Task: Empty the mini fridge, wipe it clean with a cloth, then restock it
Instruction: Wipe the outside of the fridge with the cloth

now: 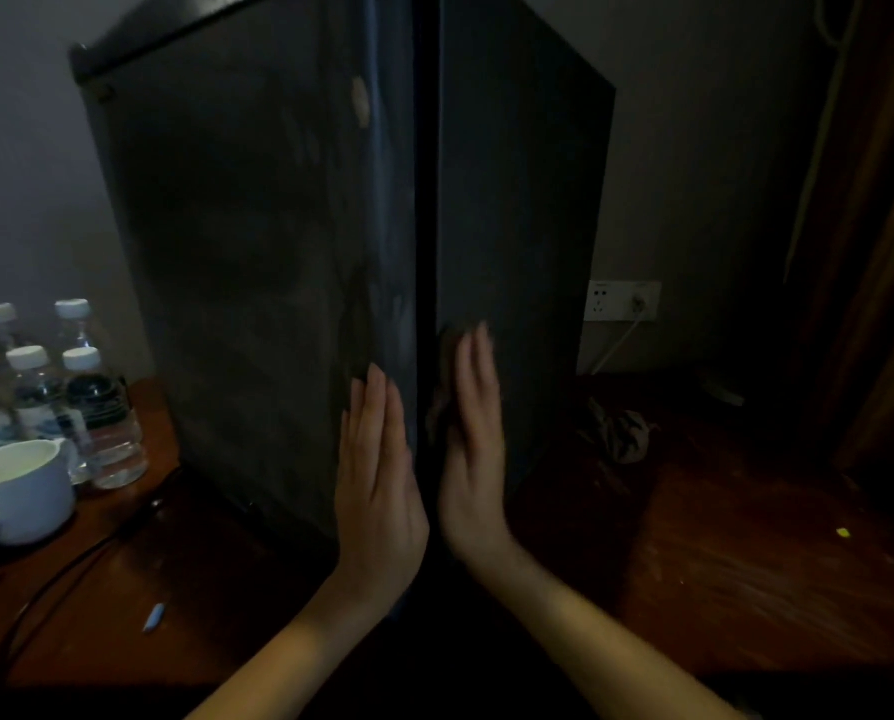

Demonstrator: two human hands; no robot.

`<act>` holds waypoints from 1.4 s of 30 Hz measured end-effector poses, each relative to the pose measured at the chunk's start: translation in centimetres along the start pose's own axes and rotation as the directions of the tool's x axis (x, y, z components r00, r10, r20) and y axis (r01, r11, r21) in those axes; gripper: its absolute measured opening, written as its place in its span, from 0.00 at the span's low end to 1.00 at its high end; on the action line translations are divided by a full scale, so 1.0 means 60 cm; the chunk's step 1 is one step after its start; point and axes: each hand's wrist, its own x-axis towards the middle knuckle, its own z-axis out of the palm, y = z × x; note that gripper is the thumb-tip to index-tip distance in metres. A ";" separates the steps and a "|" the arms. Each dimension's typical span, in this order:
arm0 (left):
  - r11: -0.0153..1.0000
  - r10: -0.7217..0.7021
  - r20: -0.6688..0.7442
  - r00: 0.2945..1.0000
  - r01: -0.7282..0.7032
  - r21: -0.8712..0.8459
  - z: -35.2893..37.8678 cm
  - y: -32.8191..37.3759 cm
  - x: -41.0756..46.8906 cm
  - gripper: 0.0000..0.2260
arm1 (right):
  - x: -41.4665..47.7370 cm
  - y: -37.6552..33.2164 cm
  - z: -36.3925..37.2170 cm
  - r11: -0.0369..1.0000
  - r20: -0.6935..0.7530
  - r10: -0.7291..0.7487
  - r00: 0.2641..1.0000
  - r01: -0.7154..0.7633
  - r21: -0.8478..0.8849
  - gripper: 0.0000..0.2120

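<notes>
Evidently squaring up the closed mini fridge [257,226] on the surface [720,563], with the bottles [91,407] out to its left.
Left hand [377,485] and right hand [473,459] lie flat, fingers [374,407] straight and grasping nothing, either side of its near corner; the next move likely calls for the cloth [621,433] at its right.

Mini fridge [257,252]: one. Hands: two, the left hand [377,485] and the right hand [473,459]. Water bottles [102,407]: five white caps counted, the leftmost cut by the frame edge. White cups [18,491]: two, the second only partly in view. Wall socket plate [622,300]: one. Crumpled cloth [619,433]: one. Black cable [86,550] on the worktop [694,563]: one.
</notes>
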 end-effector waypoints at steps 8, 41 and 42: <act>1.000 0.001 0.001 1.000 -0.001 0.013 -0.002 0.004 0.002 0.28 | 0.080 0.071 -0.044 0.955 -0.203 0.294 0.934 -0.298 0.012 0.27; 0.959 0.239 0.166 0.957 -0.259 0.118 0.135 0.093 0.095 0.34 | -0.005 0.123 -0.183 0.903 -0.006 0.400 0.916 -0.393 0.176 0.23; 0.956 0.239 0.182 0.954 -0.263 0.126 0.154 0.104 0.097 0.34 | -0.003 0.128 -0.197 0.886 -0.012 0.432 0.902 -0.421 0.194 0.23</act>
